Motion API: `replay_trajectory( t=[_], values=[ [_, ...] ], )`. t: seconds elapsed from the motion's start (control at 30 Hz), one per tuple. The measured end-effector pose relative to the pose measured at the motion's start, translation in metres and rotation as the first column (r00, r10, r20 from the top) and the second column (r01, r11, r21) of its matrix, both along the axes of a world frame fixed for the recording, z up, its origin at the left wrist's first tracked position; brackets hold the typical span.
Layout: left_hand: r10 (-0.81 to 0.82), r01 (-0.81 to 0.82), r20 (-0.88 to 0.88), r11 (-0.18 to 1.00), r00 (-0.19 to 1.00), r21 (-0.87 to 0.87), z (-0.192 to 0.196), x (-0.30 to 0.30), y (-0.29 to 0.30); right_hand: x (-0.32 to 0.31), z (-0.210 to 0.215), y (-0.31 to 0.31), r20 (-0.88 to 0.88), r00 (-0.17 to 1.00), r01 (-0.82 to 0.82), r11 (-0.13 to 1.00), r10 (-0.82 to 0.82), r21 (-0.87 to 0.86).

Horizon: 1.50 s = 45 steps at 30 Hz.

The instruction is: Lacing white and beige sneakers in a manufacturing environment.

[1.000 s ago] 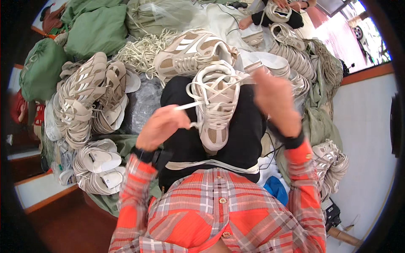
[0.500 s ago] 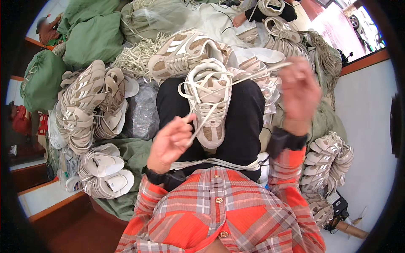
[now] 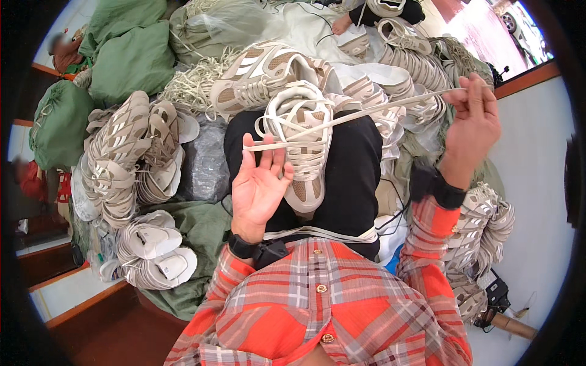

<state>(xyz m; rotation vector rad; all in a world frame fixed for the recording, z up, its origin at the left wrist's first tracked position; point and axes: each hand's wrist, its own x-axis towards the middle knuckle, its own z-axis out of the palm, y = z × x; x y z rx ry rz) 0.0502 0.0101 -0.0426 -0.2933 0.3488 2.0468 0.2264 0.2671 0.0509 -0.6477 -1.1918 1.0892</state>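
Observation:
A beige-and-brown mesh sneaker (image 3: 304, 155) rests between my thighs, toe toward me, with pale flat laces criss-crossed over its tongue. My right hand (image 3: 473, 125), raised at the right, pinches a shoelace (image 3: 381, 108) that stretches taut from the sneaker. My left hand (image 3: 259, 183) is palm up beside the toe. A stretch of lace runs across its raised fingers and appears caught at the leftmost fingertips; the exact grip is partly hidden. Another sneaker (image 3: 262, 73) lies on its side just beyond my knees.
Stacked shoe uppers (image 3: 119, 158) lie at the left, with more (image 3: 476, 229) at the right. A heap of loose laces (image 3: 198, 82) sits beyond my knees. Green sacks (image 3: 131, 61) stand at the far left. Spare laces (image 3: 311, 233) cross my lap. Another person's foot (image 3: 343, 25) shows at the far side.
My right hand has swung outward to the right, drawing the shoelace taut. My left hand has risen slightly and turned palm up, its fingers spreading under the lace.

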Motion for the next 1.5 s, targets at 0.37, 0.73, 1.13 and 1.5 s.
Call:
replay_trajectory(
  t=[0.37,0.73,1.13,1.5],
  values=[
    [-0.207,0.208,0.043,0.909,0.977,-0.362,-0.005,0.001,-0.006,0.143,0.014,0.056,0.222,0.596,0.65,0.626,-0.772,0.431],
    [-0.367,-0.247,-0.629,0.93,-0.686,-0.273,0.014,0.006,0.064,0.155,-0.022,0.031,0.342,0.69,0.654,0.752,-0.638,0.084],
    [-0.205,-0.05,-0.518,0.954,-0.831,-0.297,0.003,0.054,0.049,0.025,-0.101,-0.034,0.705,0.706,-0.124,0.992,0.072,0.023],
    [-0.449,-0.433,-0.122,0.891,-0.885,-0.138,0.03,-0.019,0.068,-0.039,-0.111,-0.082,0.873,0.474,-0.52,0.836,0.116,0.171]
  ],
)
